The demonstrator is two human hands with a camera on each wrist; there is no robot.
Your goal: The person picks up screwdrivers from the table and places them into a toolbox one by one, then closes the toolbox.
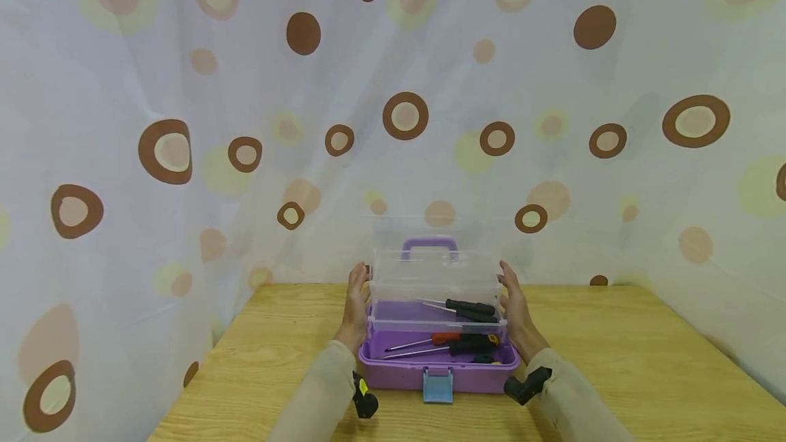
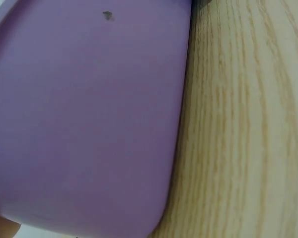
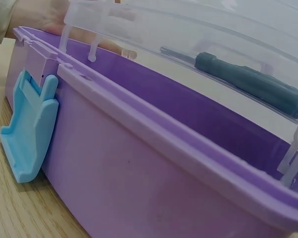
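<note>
Head view shows a purple toolbox (image 1: 437, 370) near the front edge of the wooden tabletop (image 1: 614, 360), lid (image 1: 430, 251) raised and clear tray (image 1: 437, 305) swung up. Screwdrivers (image 1: 469, 307) lie in the tray and others (image 1: 442, 344) in the base. Left hand (image 1: 356, 305) and right hand (image 1: 516, 305) press flat, fingers straight, against the tray's ends, grasping nothing. The blue latch (image 3: 27, 134) hangs undone, so opening looks finished; nothing is taken out yet.

The toolbox (image 1: 439, 367) is smooth matt purple plastic, its tray (image 1: 437, 278) clear glossy plastic; the bench (image 1: 645, 360) shows grained wood, the curtain (image 1: 184, 87) soft printed cloth
</note>
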